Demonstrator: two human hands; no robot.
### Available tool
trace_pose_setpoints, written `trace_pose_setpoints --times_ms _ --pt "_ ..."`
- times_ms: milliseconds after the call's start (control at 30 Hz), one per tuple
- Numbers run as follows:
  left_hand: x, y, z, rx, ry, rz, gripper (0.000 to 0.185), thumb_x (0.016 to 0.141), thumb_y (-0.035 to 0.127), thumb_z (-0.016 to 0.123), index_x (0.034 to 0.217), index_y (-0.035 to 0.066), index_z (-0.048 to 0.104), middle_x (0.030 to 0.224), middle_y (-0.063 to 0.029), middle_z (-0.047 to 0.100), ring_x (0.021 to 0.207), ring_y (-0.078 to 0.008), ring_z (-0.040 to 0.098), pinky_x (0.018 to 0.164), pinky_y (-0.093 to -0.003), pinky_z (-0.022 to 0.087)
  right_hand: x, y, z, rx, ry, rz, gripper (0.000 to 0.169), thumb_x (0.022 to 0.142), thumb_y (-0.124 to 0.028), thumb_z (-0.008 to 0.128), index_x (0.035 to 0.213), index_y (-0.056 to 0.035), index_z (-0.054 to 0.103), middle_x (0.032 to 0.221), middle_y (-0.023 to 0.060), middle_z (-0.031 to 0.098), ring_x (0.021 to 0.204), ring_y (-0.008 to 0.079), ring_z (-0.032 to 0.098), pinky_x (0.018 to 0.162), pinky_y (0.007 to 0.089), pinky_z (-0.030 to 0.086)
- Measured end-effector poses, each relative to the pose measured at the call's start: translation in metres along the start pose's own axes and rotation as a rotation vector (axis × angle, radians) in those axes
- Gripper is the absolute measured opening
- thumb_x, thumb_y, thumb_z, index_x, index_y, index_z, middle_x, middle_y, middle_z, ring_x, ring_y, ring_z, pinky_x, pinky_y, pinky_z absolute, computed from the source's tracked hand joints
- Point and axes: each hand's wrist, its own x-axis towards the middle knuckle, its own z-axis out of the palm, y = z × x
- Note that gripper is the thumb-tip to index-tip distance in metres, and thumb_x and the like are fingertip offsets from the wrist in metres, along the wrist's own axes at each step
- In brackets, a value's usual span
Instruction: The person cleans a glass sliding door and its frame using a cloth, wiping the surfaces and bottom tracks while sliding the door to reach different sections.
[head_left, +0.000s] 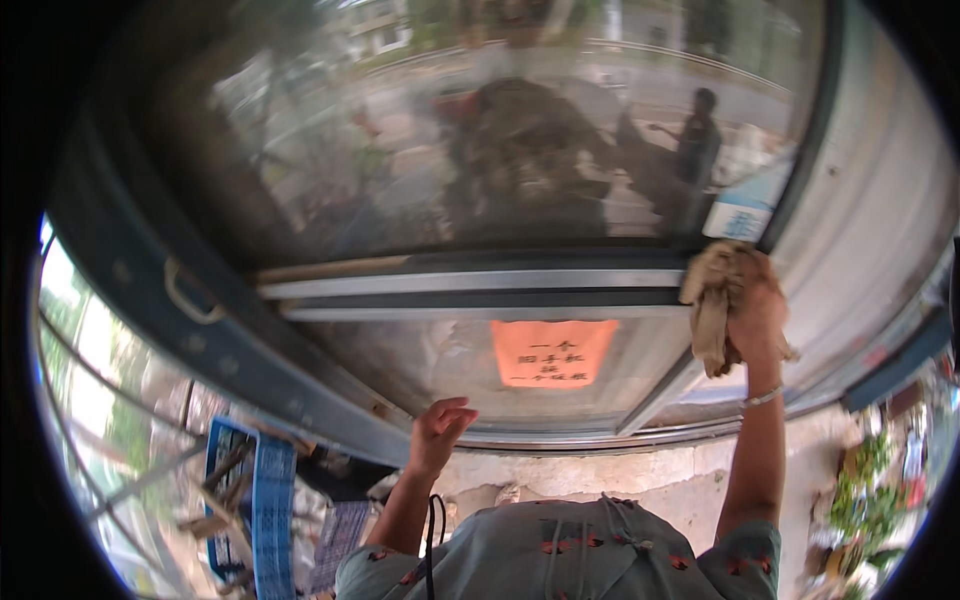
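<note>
My right hand (757, 311) grips a crumpled brown cloth (712, 300) against the right end of the metal window rail (480, 283). Just above the cloth, a white and blue sticker (739, 217) is stuck in the lower right corner of the large glass pane (360, 187). The glass mirrors a street and figures. My left hand (439, 435) hovers in front of the lower pane with its fingers bent and nothing in it. An orange paper sign (553, 354) with writing is fixed on that lower pane, to the upper right of my left hand.
A dark metal frame with a curved handle (191, 296) runs down the left side. Below it, a blue plastic crate (274, 502) holds pieces of wood. Green potted plants (870, 487) stand at the lower right. A concrete floor (675, 480) lies at the foot of the window.
</note>
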Motion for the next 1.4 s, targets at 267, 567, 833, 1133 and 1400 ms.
trace_pose_setpoints --times_ms 267,567,833,1133,1400 --pt "-0.021 0.026 -0.012 0.131 0.076 0.093 0.027 0.092 0.002 0.057 0.119 -0.003 0.053 0.102 -0.0122 0.068 0.102 -0.0171 0.063 0.089 -0.0288 0.048 -0.016 -0.070 0.017 0.068 0.067 -0.139 0.064 0.061 -0.012 0.073 0.122 -0.0096 0.053 0.124 0.0104 0.051 0.105 0.0353 0.057 0.081 0.0424 0.052" --pt "0.005 0.071 -0.105 0.044 0.457 0.382 0.027 0.090 -0.005 0.056 0.117 -0.001 0.056 0.102 -0.0100 0.067 0.101 -0.0166 0.063 0.087 -0.0262 0.048 -0.007 -0.155 0.032 0.049 -0.011 -0.125 0.062 0.058 -0.016 0.075 0.116 -0.0089 0.053 0.119 0.0138 0.051 0.100 0.0361 0.058 0.077 0.0417 0.053" --pt "0.013 0.140 -0.242 0.495 1.062 0.734 0.034 0.088 0.011 0.065 0.120 0.005 0.056 0.117 -0.0052 0.060 0.104 -0.0143 0.057 0.081 -0.0266 0.044 -0.018 -0.329 0.077 0.247 -0.015 -0.441 0.064 0.059 -0.021 0.076 0.117 -0.0080 0.054 0.114 0.0132 0.052 0.094 0.0325 0.062 0.069 0.0381 0.056" --pt "0.042 0.185 -0.315 0.928 1.156 0.828 0.055 0.088 0.017 0.067 0.134 0.002 0.042 0.103 -0.0113 0.063 0.089 -0.0194 0.061 0.080 -0.0313 0.046 -0.013 -0.526 0.109 0.443 -0.147 -0.788 0.062 0.060 -0.014 0.072 0.116 0.0038 0.053 0.115 0.0200 0.052 0.097 0.0320 0.063 0.070 0.0316 0.058" --pt "0.047 0.202 -0.332 1.148 1.104 0.815 0.045 0.087 -0.001 0.057 0.129 -0.003 0.042 0.080 -0.0119 0.063 0.074 -0.0175 0.065 0.066 -0.0278 0.050 0.001 -0.606 0.135 0.599 -0.172 -0.957 0.035 0.066 -0.009 0.068 0.098 0.0023 0.058 0.106 0.0173 0.056 0.094 0.0275 0.061 0.065 0.0309 0.057"
